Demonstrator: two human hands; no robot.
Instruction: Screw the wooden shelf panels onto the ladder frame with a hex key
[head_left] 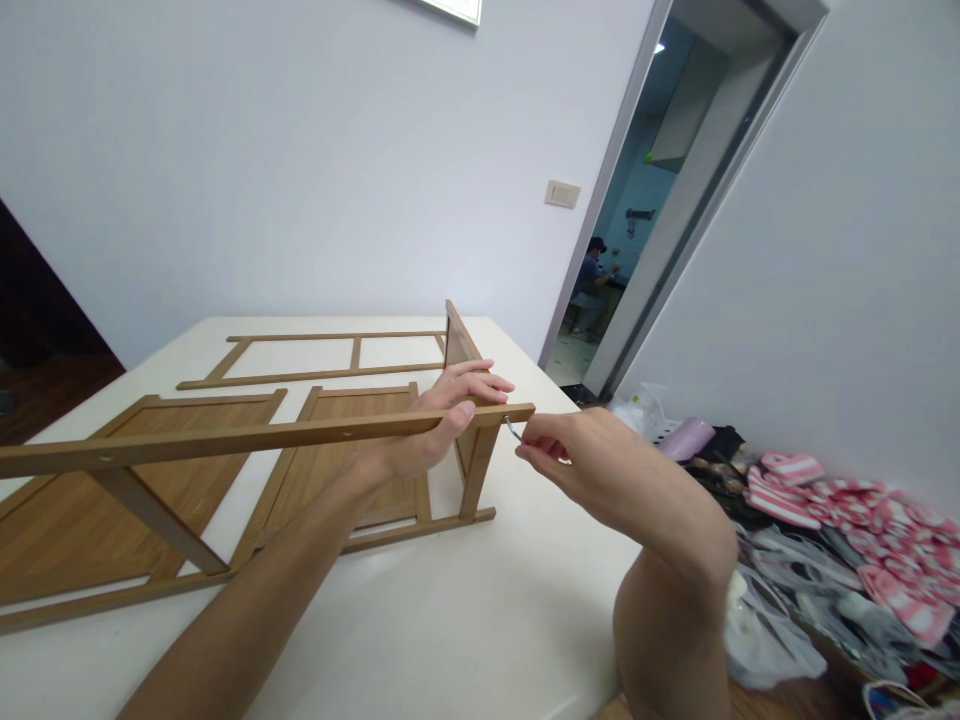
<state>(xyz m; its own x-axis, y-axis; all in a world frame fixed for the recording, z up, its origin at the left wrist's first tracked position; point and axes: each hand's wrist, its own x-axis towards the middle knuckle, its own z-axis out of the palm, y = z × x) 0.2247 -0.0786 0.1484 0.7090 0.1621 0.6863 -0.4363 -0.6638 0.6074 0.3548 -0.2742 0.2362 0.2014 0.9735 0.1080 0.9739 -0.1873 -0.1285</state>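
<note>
A partly assembled wooden shelf frame stands on its side on the white table, its upper rail running across the view. My left hand grips that rail near its right end, thumb on the near side and fingers reaching over toward the upright slatted end panel. In the pinched fingers of my right hand is a small bent metal hex key. Its tip meets the rail at the corner joint; the screw head itself is too small to make out.
Two slatted wooden panels and a ladder-like side frame lie flat on the white table. Bags and striped cloth are heaped on the floor at right. Through the doorway, a person sits in another room.
</note>
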